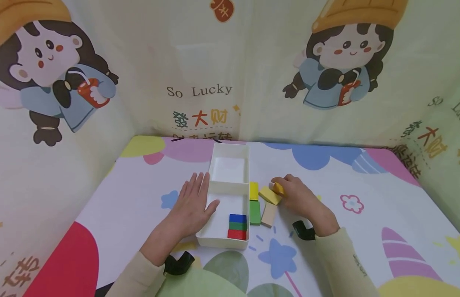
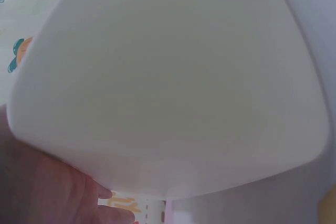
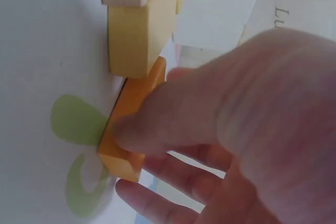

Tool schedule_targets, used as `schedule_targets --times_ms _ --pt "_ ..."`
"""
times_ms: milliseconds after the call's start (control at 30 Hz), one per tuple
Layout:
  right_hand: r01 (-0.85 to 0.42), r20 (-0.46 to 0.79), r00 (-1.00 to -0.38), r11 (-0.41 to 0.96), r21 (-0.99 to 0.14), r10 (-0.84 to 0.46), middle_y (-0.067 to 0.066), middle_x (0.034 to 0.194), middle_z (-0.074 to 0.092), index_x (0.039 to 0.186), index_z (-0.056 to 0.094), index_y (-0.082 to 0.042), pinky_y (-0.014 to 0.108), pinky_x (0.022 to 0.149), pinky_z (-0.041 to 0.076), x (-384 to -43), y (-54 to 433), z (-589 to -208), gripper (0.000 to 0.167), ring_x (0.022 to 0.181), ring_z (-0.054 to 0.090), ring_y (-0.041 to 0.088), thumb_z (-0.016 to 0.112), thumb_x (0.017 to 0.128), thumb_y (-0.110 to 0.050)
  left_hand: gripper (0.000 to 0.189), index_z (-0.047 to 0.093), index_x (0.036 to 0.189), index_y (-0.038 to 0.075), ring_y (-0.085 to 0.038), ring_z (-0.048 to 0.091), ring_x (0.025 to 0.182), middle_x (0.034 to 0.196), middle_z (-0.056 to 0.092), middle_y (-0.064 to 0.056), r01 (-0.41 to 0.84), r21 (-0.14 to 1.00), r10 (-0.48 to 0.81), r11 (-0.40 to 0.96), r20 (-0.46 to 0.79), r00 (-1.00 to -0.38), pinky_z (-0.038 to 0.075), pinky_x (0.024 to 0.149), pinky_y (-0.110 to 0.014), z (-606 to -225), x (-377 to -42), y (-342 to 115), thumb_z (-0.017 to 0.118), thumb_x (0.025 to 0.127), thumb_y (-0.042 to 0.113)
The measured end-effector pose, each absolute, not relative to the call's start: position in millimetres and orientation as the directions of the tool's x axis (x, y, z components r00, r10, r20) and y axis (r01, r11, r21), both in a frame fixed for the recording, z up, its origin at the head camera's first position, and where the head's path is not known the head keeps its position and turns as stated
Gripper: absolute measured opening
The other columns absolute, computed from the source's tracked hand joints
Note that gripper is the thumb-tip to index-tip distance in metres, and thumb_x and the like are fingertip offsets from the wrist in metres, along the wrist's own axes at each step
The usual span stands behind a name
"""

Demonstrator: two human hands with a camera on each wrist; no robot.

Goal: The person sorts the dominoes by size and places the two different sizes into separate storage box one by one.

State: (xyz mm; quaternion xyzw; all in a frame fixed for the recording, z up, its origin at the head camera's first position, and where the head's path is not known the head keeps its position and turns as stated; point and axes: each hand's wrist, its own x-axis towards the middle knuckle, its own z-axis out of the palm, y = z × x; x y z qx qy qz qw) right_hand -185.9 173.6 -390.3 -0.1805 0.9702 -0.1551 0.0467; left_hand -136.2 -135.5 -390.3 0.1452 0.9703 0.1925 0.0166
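My right hand (image 1: 298, 197) pinches an orange wooden block (image 3: 139, 94) between thumb and fingers, right of a white two-compartment box (image 1: 228, 188). In the right wrist view the block lies low against the table, beside a pale yellow block (image 3: 128, 40). My left hand (image 1: 190, 206) rests with straight fingers along the box's left side, thumb over the rim. Inside the near compartment, a blue block (image 1: 238, 218), a green block (image 1: 238, 226) and a red block (image 1: 237, 234) sit in a column at the lower right. The left wrist view mostly shows the box's outer wall (image 2: 168, 87).
Along the box's right side lie a bright yellow block (image 1: 254, 191) and a larger green block (image 1: 254, 213). A beige block (image 1: 269, 215) lies just right of them. Printed cloth walls (image 1: 200, 53) stand behind and beside the patterned table (image 1: 319, 255).
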Motion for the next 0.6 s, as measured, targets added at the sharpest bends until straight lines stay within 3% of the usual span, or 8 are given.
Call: schedule_targets --times_ms 200,367,600 --pt "-0.322 -0.013 -0.939 0.888 -0.329 -0.345 0.017 0.109 0.060 0.128 0.060 0.001 0.049 0.095 0.053 -191.3 174.5 -391.0 0.037 0.097 0.057 0.029 0.064 0.091 -0.002 0.082 0.007 0.158 0.000 -0.042 0.004 0.154 0.165 0.013 -0.023 0.272 0.378 0.287 0.885 0.019 -0.958 0.009 0.123 -0.060 -389.2 -138.0 -135.8 0.047 0.101 0.043" --pt "-0.342 0.046 -0.937 0.880 -0.329 -0.347 0.014 0.098 0.063 0.114 0.067 0.003 0.044 0.087 0.055 -193.4 174.8 -392.5 0.027 0.087 0.058 0.025 0.071 0.090 -0.007 0.083 0.006 0.158 0.001 -0.042 0.003 0.154 0.165 0.011 -0.022 0.269 0.375 0.285 0.887 0.013 -0.958 0.009 0.123 -0.060 -390.1 -138.6 -135.9 0.045 0.102 0.046" --pt "-0.371 0.132 -0.929 0.867 -0.334 -0.347 0.013 0.096 0.064 0.111 0.069 0.003 0.043 0.082 0.056 -193.1 176.6 -391.6 0.027 0.085 0.058 0.024 0.074 0.086 -0.007 0.084 0.006 0.159 0.001 -0.041 0.002 0.154 0.166 0.011 -0.022 0.267 0.349 0.283 0.898 0.007 -0.959 0.009 0.123 -0.059 -391.9 -137.2 -133.5 0.045 0.101 0.048"
